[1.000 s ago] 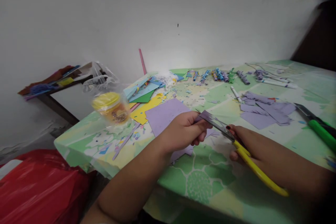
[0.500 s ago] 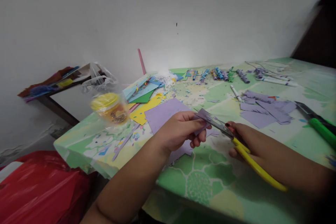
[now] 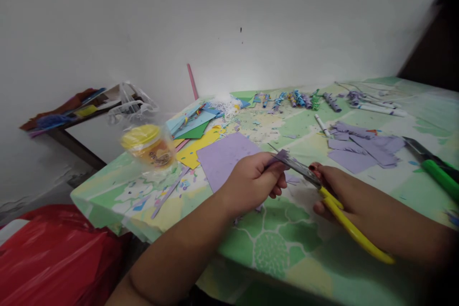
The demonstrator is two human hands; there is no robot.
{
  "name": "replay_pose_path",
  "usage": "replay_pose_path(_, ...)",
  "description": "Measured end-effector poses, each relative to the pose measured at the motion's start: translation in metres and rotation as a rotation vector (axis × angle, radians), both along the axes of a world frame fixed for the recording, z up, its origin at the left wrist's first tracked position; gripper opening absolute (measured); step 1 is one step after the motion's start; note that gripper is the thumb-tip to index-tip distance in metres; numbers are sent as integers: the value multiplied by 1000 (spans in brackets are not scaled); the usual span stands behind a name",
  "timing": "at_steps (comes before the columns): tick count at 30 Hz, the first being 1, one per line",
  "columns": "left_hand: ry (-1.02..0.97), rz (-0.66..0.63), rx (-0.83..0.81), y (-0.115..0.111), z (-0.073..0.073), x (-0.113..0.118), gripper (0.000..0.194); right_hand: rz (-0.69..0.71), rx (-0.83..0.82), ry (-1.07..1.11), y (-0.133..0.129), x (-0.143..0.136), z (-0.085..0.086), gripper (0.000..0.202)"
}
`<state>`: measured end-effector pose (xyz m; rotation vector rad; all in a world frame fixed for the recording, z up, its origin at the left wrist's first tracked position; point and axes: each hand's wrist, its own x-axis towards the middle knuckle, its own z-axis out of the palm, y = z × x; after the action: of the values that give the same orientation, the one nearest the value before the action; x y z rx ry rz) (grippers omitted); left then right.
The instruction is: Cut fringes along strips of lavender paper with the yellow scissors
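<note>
In the head view, the left fingers (image 3: 282,181) pinch a fringed purple strip (image 3: 282,155), while the right fingers (image 3: 320,209) grip yellow-handled scissors (image 3: 353,231), whose blades (image 3: 300,169) meet the strip just beside the left fingertips. On the worktop (image 3: 308,258), a purple sheet (image 3: 227,155) lies beyond the left fingers, cut purple pieces (image 3: 360,148) beyond the right ones.

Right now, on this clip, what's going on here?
A person pinches a small piece of purple paper with a fringed edge in the left hand. The right hand holds metal scissors with yellow plastic handles, their blades at that fringe. A flat purple paper sheet lies on the table beyond the left hand. Loose purple paper pieces, some fringed, lie to the right, and rolled, fringed paper tubes in several colours line the back.
</note>
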<state>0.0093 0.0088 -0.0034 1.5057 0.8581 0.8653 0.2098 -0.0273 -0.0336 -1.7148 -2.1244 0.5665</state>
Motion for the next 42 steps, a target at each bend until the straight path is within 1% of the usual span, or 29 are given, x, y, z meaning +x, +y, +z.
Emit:
replay_pose_path(4, -16, 45, 87, 0, -2, -1, 21, 6, 9, 8, -2, 0, 1, 45)
replay_pose_path(9, 105, -11, 115, -2, -4, 0, 21, 27, -34, 73, -5, -2, 1, 45)
replay_pose_path(12, 148, -27, 208, -3, -4, -2, 21, 36, -16, 63, -6, -1, 1, 49)
replay_pose_path(15, 201, -33, 310, -4, -3, -4, 22, 50, 17, 44, -7, 0, -1, 46)
replay_pose_path(18, 213, -22, 321, -5, -1, -4, 21, 44, 19, 24, -6, 1, -3, 48)
replay_pose_path(20, 208, -23, 289, -6, 0, -4, 20, 38, 14, 15, -6, 1, -3, 50)
replay_pose_path(22, 172, -32, 230, -5, 0, -3, 18, 38, 4, 2, -6, 1, -2, 46)
replay_pose_path(26, 42, -80, 60, -3, 1, -3, 16, 68, 28, -19, -7, 0, 1, 34)
replay_pose_path(30, -32, -124, -96, -1, 1, -4, 15, 65, 69, -48, -6, 0, 1, 32)
replay_pose_path(35, -202, -288, -268, 4, -2, -9, 20, 30, 57, -114, -4, 1, 3, 45)
replay_pose_path(37, -237, -346, -332, 7, -4, -11, 22, 34, 60, -130, -4, 1, 4, 47)
replay_pose_path(40, -263, -369, -358, 8, -4, -11, 25, 36, 75, -93, -4, 2, 5, 46)
replay_pose_path(42, -279, -304, -309, 6, -4, -10, 25, 39, 77, -41, -4, 2, 4, 44)
